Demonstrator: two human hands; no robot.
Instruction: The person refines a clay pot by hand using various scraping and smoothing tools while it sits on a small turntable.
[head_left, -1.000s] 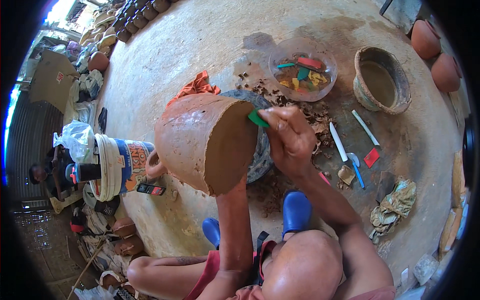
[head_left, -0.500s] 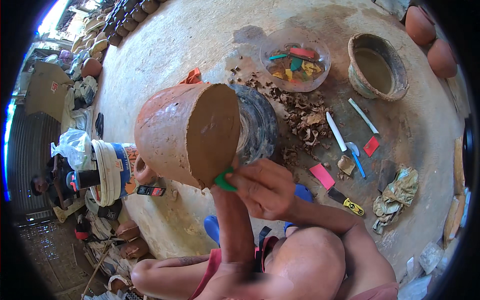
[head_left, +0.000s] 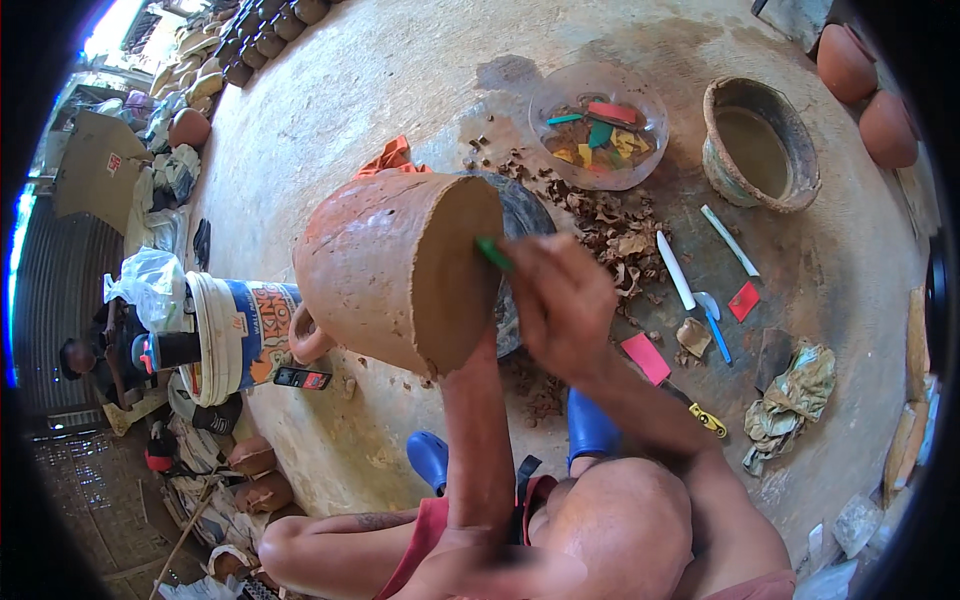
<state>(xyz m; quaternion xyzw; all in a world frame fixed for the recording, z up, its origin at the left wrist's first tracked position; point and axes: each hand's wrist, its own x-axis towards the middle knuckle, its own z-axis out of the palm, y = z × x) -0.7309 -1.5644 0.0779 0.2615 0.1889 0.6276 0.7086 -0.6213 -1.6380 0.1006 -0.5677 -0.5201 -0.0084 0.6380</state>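
Observation:
A large clay pot [head_left: 360, 270] is held tilted on its side, its flat, rough-edged brown face [head_left: 455, 280] turned to the right. A ring-shaped clay handle [head_left: 311, 335] shows at its lower left. My right hand [head_left: 565, 295] is closed in a pinch on a small green scraper [head_left: 493, 253], which is at the right edge of that flat face. My left forearm [head_left: 478, 440] reaches up behind the pot; the hand itself is hidden, so its grip does not show. Behind the pot stands a dark round turntable [head_left: 530, 220], partly covered.
Clay shavings [head_left: 620, 245] lie right of the turntable. Beyond are a clear bowl [head_left: 650, 165] of coloured scrapers and a bucket [head_left: 715, 165] of murky water. A putty knife [head_left: 707, 420], a white knife [head_left: 675, 270] and a crumpled cloth [head_left: 795, 410] lie at right. A paint bucket [head_left: 225, 340] stands left.
My right hand has moved up and right with the green scraper, from the pot's lower rim to the right edge of the flat face. The pot has shifted slightly right.

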